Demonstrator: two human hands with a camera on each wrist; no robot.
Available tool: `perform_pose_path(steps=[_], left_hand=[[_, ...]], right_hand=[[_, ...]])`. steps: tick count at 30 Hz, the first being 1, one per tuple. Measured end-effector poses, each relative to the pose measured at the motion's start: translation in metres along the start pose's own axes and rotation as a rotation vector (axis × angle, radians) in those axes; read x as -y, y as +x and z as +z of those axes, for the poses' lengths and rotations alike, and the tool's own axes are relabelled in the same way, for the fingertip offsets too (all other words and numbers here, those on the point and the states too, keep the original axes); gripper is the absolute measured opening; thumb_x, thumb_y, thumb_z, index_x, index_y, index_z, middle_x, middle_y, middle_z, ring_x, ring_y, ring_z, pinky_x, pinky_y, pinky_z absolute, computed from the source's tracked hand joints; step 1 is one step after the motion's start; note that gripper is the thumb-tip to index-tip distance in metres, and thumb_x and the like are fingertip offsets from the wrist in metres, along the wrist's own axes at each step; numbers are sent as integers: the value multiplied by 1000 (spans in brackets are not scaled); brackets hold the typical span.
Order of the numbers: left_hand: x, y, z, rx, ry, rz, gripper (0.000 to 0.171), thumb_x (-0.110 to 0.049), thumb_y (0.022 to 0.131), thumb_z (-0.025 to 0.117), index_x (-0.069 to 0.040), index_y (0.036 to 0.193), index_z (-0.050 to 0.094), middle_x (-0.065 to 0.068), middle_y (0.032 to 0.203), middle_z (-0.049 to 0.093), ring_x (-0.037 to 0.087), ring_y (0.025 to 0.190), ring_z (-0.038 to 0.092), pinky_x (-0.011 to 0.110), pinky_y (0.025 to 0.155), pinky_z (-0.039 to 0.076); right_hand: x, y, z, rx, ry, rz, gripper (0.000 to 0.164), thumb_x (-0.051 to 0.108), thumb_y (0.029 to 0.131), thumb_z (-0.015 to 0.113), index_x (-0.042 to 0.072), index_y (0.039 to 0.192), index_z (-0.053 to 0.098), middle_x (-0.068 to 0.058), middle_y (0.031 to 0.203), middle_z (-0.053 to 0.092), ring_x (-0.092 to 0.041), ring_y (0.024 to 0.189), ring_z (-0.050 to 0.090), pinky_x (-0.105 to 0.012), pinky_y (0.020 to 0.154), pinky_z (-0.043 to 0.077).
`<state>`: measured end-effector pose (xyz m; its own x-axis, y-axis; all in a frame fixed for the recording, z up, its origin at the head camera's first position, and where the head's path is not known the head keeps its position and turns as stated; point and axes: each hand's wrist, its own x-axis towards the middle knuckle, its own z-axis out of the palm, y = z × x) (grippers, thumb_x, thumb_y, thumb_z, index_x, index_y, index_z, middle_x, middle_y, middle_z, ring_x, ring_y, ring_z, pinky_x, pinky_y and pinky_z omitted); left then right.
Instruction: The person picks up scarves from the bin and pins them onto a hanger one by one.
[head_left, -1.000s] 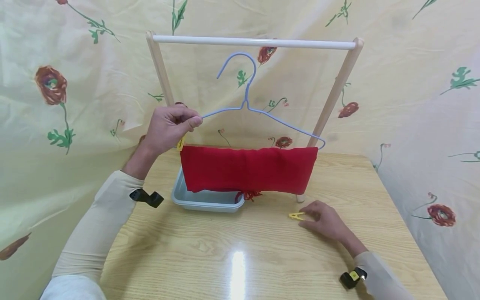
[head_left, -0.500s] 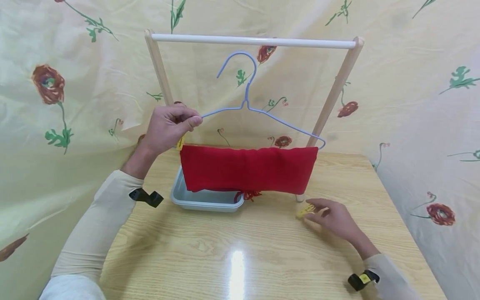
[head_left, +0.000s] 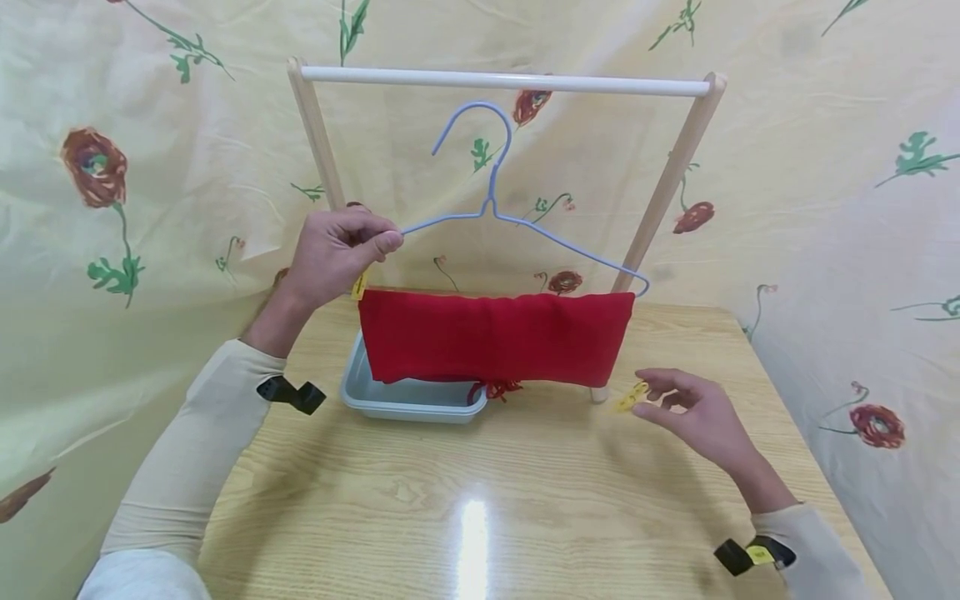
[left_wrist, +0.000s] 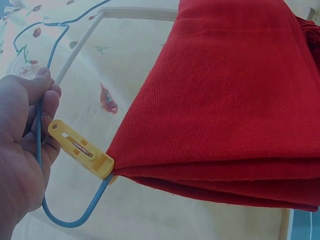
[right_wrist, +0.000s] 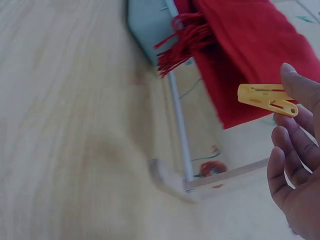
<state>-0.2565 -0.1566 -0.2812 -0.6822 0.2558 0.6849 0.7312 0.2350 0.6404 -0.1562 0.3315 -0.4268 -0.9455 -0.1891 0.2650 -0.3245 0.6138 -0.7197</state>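
My left hand (head_left: 337,254) grips the left arm of a blue wire hanger (head_left: 558,239), its hook pointing up below the rack's bar. Folded over the hanger's lower part hangs a red scarf (head_left: 495,337) with fringe (right_wrist: 187,42). A yellow clothespin (left_wrist: 82,150) clips the scarf's left edge to the hanger, just beside my left fingers. To the right, above the table, my right hand (head_left: 697,412) pinches a second yellow clothespin (right_wrist: 265,95) between thumb and fingers, apart from the scarf's lower right corner.
A wooden rack with a white bar (head_left: 510,81) stands behind the hanger. The light blue tray (head_left: 416,412) sits on the wooden table (head_left: 360,517), partly under the scarf. Flowered cloth (head_left: 817,192) covers the walls around.
My right hand has lifted the clothespin off the table and carried it up and right. My left hand, the hanger and the scarf stay in place.
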Motion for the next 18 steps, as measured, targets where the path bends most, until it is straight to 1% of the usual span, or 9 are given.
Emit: perform_pose_path(steps=[2, 7, 13, 18], left_hand=[[0, 0, 0, 1, 0, 1, 7, 5, 88, 76, 5, 94, 78, -6, 75, 66, 14, 64, 57, 22, 56, 46], [1, 0, 0, 1, -1, -6, 8, 5, 88, 75, 5, 95, 78, -6, 76, 66, 14, 65, 58, 22, 57, 48], [-1, -1, -1, 6, -2, -19, 8, 4, 88, 76, 5, 96, 78, -5, 77, 67, 15, 65, 58, 23, 58, 48], [-1, 0, 0, 8, 1, -21, 8, 4, 88, 76, 5, 96, 78, -5, 76, 66, 15, 65, 58, 23, 57, 48]], right_hand=[[6, 2, -6, -11, 4, -13, 42, 9, 83, 85, 7, 123, 72, 4, 104, 74, -5, 88, 63, -16, 72, 53], [24, 10, -21, -26, -18, -44, 39, 6, 82, 86, 6, 119, 74, 11, 103, 74, -5, 83, 64, -15, 71, 51], [47, 23, -42, -42, 12, -104, 40, -2, 78, 85, 2, 116, 74, 19, 103, 73, -4, 82, 65, -12, 73, 50], [63, 35, -56, -70, 0, -162, 45, -8, 74, 86, 1, 116, 74, 20, 103, 74, -2, 86, 66, -11, 74, 50]])
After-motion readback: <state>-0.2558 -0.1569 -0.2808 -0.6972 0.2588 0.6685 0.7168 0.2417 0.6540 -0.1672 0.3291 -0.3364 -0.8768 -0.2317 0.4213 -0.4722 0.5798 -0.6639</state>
